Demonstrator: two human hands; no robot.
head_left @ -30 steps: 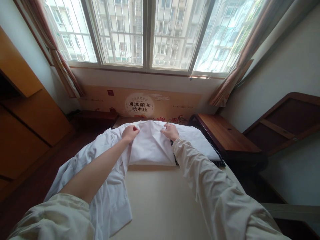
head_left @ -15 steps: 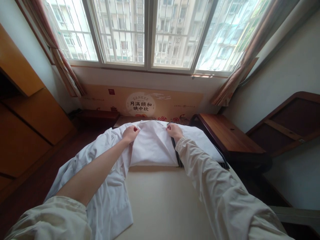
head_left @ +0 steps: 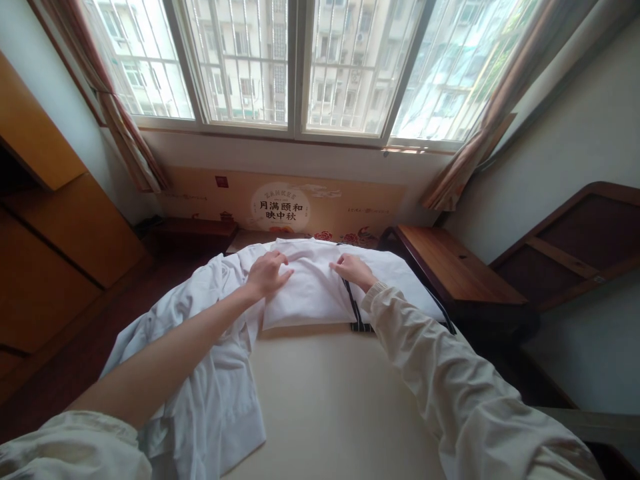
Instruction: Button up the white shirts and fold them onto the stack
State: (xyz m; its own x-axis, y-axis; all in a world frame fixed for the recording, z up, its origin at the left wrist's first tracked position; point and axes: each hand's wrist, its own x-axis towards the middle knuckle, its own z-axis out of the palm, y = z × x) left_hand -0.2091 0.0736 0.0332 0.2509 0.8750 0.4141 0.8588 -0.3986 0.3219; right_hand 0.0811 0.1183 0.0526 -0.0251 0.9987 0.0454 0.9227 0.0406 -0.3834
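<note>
A white garment (head_left: pixel 305 300) with a flat folded panel and a black trim strip (head_left: pixel 354 300) lies across the far end of a cream tabletop (head_left: pixel 330 393). My left hand (head_left: pixel 269 272) rests over the panel's left part, thumb and fingers apart. On the panel's right side, beside the black trim, is my right hand (head_left: pixel 353 268), its thumb stretched toward the left and its other fingers partly hidden. Loose, wrinkled white cloth (head_left: pixel 210 380) spreads under my left forearm and drapes over the table's left side.
A brown wooden desk (head_left: pixel 460 260) stands beyond the table on the right. Orange-brown cabinets (head_left: pixel 45 267) line the left. Ahead are a printed panel (head_left: pixel 215 200) under the barred window (head_left: pixel 295 67) and curtains (head_left: pixel 120 133) at the sides.
Both hands have come slightly nearer from the garment's far edge. My left hand has opened from a pinch, and my right has loosened. The raised fold in the panel now lies flatter.
</note>
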